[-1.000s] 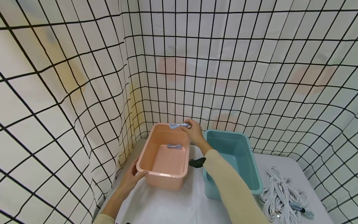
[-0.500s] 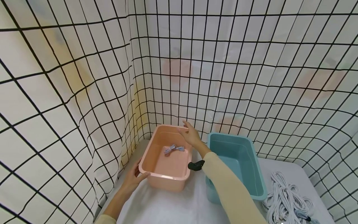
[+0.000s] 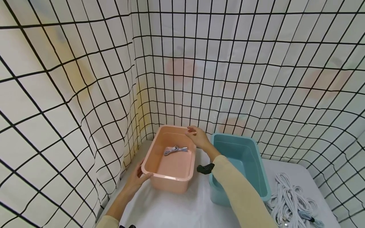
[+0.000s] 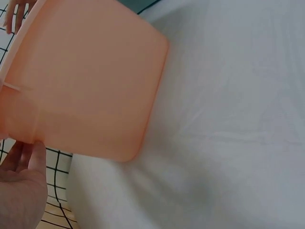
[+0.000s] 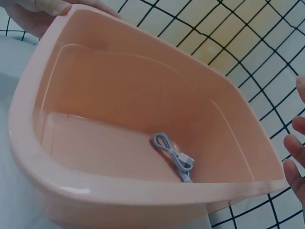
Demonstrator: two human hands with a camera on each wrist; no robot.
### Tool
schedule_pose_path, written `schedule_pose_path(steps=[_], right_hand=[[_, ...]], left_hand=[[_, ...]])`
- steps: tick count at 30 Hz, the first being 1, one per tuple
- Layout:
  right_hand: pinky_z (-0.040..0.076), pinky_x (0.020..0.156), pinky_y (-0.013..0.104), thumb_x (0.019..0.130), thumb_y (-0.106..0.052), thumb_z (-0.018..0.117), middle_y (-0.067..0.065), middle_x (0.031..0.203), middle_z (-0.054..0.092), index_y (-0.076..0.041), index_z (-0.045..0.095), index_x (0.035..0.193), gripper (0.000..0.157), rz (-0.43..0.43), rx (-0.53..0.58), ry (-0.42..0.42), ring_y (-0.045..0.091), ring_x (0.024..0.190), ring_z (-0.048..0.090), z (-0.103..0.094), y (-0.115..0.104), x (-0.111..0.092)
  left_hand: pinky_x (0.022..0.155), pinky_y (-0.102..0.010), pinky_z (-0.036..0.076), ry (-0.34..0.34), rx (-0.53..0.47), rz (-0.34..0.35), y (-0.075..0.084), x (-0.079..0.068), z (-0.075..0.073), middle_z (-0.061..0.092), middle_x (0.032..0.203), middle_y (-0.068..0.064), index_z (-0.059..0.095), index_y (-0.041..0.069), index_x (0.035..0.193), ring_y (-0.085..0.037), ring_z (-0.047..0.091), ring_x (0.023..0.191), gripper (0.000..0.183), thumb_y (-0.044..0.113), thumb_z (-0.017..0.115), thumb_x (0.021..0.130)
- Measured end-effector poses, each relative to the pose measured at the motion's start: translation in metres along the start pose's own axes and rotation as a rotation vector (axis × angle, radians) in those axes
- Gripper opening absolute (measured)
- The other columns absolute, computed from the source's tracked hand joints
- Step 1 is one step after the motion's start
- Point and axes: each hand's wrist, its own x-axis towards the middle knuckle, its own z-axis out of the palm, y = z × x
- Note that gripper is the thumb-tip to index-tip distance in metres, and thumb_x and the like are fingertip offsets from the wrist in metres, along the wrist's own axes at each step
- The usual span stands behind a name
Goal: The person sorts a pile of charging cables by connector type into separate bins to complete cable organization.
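Note:
A peach plastic bin [image 3: 169, 185] stands on the white-covered table. With thumb and fingers my left hand [image 3: 137, 181] grips its front left corner at the rim; the left wrist view shows those fingers [image 4: 34, 157] against the outer wall. Near the bin's back right corner is my right hand [image 3: 198, 138], its fingers loosely spread and holding nothing. Coiled USB cables [image 3: 176, 150] lie on the bin's floor toward the back, bundles overlapping. From the right wrist, a light grey-blue coil with a white plug [image 5: 183, 160] shows; part of it is hidden by the near rim.
A teal bin [image 3: 239, 158] stands right of the peach one, partly behind my right sleeve. Several bundled white cables [image 3: 291, 202] are heaped at its right, with a grey-blue one [image 3: 308, 217] in front. Black grid netting [image 3: 199, 79] walls the left, back and right.
My right hand let go of a coiled cable it held over the bin's back rim. That cable dropped onto the one lying inside. The left hand kept its grip at the corner.

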Motion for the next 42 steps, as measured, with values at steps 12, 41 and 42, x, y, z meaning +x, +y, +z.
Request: schedule_pose_path(steps=[12, 41, 42], right_hand=[[0.058, 0.089, 0.045, 0.103, -0.033, 0.067, 0.012, 0.126, 0.068, -0.011, 0.064, 0.139, 0.042, -0.032, 0.056, 0.055, 0.033, 0.114, 0.066, -0.011, 0.007, -0.013], [0.059, 0.079, 0.043, 0.101, -0.031, 0.070, 0.007, 0.121, 0.069, -0.011, 0.065, 0.138, 0.042, -0.043, 0.049, 0.043, 0.029, 0.109, 0.066, -0.056, 0.022, -0.054], [0.059, 0.079, 0.043, 0.101, -0.032, 0.071, 0.007, 0.121, 0.069, -0.012, 0.065, 0.138, 0.043, -0.041, 0.039, 0.044, 0.029, 0.109, 0.066, -0.058, 0.024, -0.056]], left_hand=[[0.113, -0.046, 0.039, -0.003, -0.009, -0.008, -0.001, 0.004, 0.002, 0.033, 0.163, -0.022, 0.024, 0.013, 0.165, -0.038, 0.033, 0.148, 0.087, 0.017, 0.077, 0.096], [0.117, -0.056, 0.029, -0.009, -0.005, -0.033, 0.003, -0.002, 0.004, 0.028, 0.165, -0.023, 0.017, 0.013, 0.166, -0.042, 0.028, 0.150, 0.089, 0.021, 0.074, 0.098], [0.117, -0.055, 0.029, -0.010, -0.008, -0.035, 0.003, -0.002, 0.005, 0.028, 0.165, -0.023, 0.017, 0.013, 0.166, -0.042, 0.028, 0.150, 0.090, 0.022, 0.075, 0.098]])
